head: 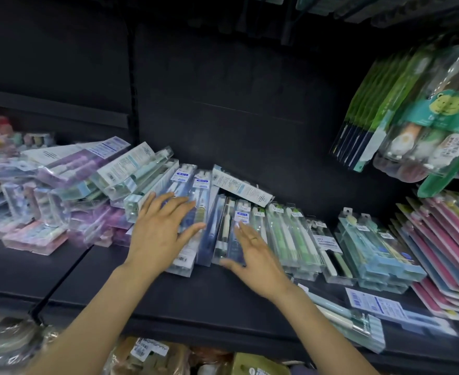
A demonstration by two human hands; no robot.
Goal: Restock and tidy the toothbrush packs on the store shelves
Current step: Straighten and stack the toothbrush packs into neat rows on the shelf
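On the black shelf (168, 299) at mid-height, I have both hands flat on a row of clear toothbrush packs (250, 226). My left hand (159, 234) lies with fingers spread and straight across the blue-labelled packs (187, 190), gripping nothing. My right hand (255, 255) rests just right of it, fingers extended on a dark blue pack (236, 239), a ring on one finger. Left of the row, a loose heap of purple and pink packs (60, 190) leans untidily. Right of the row lie green packs (285, 231), pale blue boxes (377, 247) and pink carded packs (445, 239). Two packs (363, 320) lie near the shelf's front edge.
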